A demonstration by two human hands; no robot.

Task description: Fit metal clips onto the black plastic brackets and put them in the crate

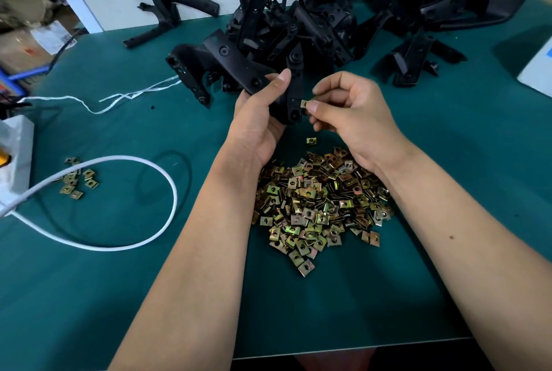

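Above the clip pile (321, 206), left hand (260, 119) grips a bracket (294, 92), right hand (355, 110) pinches a clip (303, 104).

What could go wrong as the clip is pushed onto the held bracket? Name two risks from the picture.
1. The right hand only pinches the small clip at its edge; it may slip and drop into the clip pile below.
2. The left hand holds the bracket near one end, so it might twist under pressure.

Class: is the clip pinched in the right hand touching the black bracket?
Touching. The head view shows the clip meeting the bracket's edge, no gap, pinched by the right hand.
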